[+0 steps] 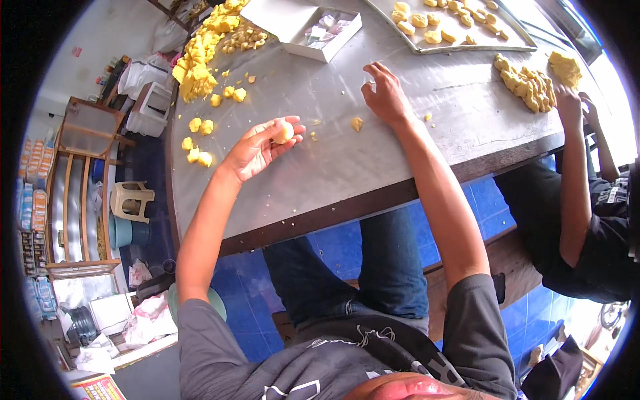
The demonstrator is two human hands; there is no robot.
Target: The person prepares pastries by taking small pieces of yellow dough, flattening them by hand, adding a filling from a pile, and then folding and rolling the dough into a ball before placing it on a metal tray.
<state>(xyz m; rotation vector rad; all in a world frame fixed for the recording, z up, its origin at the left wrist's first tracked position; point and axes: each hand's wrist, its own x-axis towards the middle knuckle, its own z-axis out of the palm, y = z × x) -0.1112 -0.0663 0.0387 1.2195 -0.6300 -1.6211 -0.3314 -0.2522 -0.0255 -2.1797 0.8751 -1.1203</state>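
Observation:
My left hand (261, 146) is raised over the near left part of the metal table (320, 170), its fingers curled around a smooth, pale yellow dough ball (283, 132). Farther right, my right hand (387, 95) hovers over or rests on the table, thumb and forefinger apart, with nothing visible in it. Between the two hands lies a small flattened dough scrap (357, 124), among crumbs. Several rough yellow dough lumps (201, 125) sit to the left of my left hand. Behind them spreads a big heap of crumbly yellow dough (200, 63).
At the far middle stands an open white box (323, 33) with small packets. A metal tray (460, 47) of shaped dough pieces lies far right. Beside it, a co-worker's hands (570, 107) are at a dough mass (527, 83). A plastic stool (131, 200) stands on the floor left.

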